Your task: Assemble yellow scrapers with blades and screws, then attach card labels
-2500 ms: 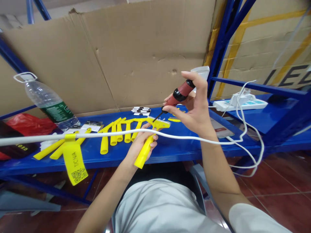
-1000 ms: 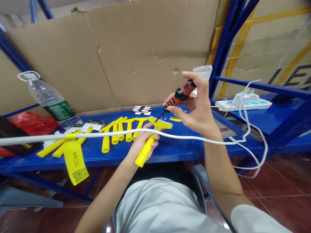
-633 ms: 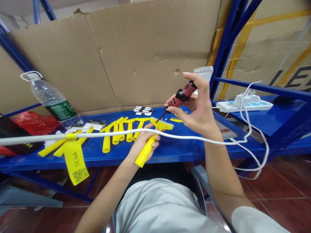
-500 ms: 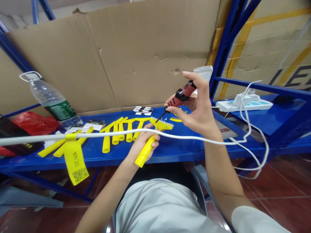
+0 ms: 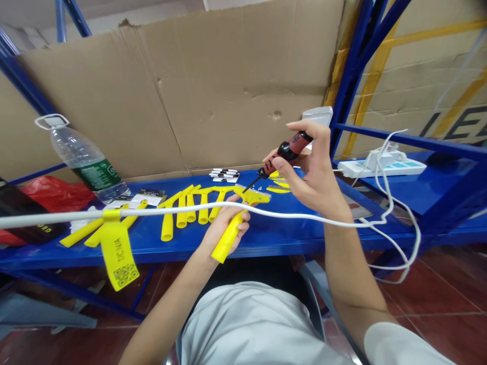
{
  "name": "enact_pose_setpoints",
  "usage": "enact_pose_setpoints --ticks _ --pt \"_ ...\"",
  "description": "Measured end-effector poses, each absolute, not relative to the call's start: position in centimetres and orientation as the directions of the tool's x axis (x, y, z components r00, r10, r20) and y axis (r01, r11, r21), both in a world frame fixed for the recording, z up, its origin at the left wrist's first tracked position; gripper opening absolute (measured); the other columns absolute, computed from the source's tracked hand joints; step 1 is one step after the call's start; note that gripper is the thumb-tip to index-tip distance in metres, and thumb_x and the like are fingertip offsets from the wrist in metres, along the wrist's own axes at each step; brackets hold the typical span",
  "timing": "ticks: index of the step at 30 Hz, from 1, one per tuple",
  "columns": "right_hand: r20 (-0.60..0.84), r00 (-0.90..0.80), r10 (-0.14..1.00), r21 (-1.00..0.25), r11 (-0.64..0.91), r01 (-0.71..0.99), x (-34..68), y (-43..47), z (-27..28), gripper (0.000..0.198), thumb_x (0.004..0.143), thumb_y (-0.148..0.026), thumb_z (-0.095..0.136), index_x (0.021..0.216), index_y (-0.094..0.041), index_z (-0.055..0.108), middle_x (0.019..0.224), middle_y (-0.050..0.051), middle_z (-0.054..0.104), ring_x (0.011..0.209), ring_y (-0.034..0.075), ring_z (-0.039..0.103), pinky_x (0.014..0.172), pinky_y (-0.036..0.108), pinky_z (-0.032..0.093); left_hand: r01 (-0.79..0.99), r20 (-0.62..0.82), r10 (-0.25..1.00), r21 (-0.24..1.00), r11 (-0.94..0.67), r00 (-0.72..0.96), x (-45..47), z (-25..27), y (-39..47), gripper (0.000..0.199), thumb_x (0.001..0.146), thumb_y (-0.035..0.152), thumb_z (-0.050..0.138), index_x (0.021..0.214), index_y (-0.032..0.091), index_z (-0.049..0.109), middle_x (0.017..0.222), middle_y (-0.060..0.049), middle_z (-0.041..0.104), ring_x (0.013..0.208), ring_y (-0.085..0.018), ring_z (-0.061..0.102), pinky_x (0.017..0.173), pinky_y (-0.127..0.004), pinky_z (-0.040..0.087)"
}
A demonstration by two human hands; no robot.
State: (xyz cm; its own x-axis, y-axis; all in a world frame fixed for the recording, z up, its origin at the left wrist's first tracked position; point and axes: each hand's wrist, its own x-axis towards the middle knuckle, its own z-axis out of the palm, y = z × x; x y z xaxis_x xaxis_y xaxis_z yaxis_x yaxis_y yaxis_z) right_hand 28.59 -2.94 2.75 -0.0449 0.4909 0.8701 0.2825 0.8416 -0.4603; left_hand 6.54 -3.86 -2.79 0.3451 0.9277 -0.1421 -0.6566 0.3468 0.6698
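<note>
Gripping a yellow T-shaped scraper (image 5: 227, 237) in the left hand (image 5: 217, 227) over the blue counter (image 5: 283, 233) and holding a red-and-black screwdriver (image 5: 287, 151) in the right hand (image 5: 320, 175), tip at the scraper's head, near a row of yellow handles (image 5: 203, 215).

The white cord (image 5: 289, 214) hides a strip of the yellow tool (image 5: 228, 237). The right hand (image 5: 317, 175) covers part of the screwdriver (image 5: 284, 151); its tip is too small to see well. The left edge cuts off a black thing (image 5: 36, 234).
</note>
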Motion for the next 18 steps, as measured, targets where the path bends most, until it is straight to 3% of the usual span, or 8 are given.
enact_pose_setpoints --ticks 5,12,15,18 --pt "0.85 -0.002 0.528 -0.516 0.832 0.205 29.4 -3.9 3.3 0.058 0.102 -0.059 0.082 0.147 -0.041 0.05 0.129 0.005 0.076 0.108 0.029 0.085 0.089 0.048 0.076 -0.64 -0.107 0.926 0.694 0.331 0.363 6.4 -3.0 -4.0 0.062 0.088 0.005 0.086 0.136 0.028 0.054 0.131 -0.012 0.073 0.062 -0.005 0.065 0.048 -0.013 0.05" --pt "0.892 0.207 0.401 -0.446 0.852 0.274 31.4 -5.3 3.8 0.045 0.096 -0.046 0.091 0.127 -0.041 0.059 0.125 0.006 0.079 0.106 0.034 0.081 0.081 0.054 0.074 -0.61 0.036 0.919 0.758 0.231 0.393 6.0 -3.9 -3.8 0.062 0.085 0.014 0.092 0.136 0.027 0.058 0.118 -0.006 0.072 0.069 -0.009 0.071 0.052 -0.016 0.053" --pt "0.857 0.124 0.5 -0.505 0.77 0.39 32.7 -5.0 4.1 0.032 0.096 -0.041 0.089 0.118 -0.035 0.066 0.121 0.006 0.081 0.101 0.032 0.08 0.084 0.053 0.072 -0.603 0.103 0.933 0.786 0.135 0.344 6.1 -4.2 -3.6 0.065 0.082 0.017 0.096 0.134 0.028 0.059 0.109 -0.002 0.071 0.067 -0.01 0.071 0.049 -0.016 0.05" --pt "0.758 -0.084 0.647 -0.488 0.647 0.585 33.8 -3.9 4.1 0.013 0.102 -0.038 0.077 0.111 -0.028 0.074 0.119 0.008 0.082 0.111 0.032 0.078 0.102 0.056 0.067 -0.602 0.18 0.936 0.797 0.042 0.303 5.9 -3.7 -3.5 0.066 0.081 0.02 0.099 0.131 0.028 0.058 0.106 0.0 0.071 0.065 -0.011 0.07 0.048 -0.018 0.049"
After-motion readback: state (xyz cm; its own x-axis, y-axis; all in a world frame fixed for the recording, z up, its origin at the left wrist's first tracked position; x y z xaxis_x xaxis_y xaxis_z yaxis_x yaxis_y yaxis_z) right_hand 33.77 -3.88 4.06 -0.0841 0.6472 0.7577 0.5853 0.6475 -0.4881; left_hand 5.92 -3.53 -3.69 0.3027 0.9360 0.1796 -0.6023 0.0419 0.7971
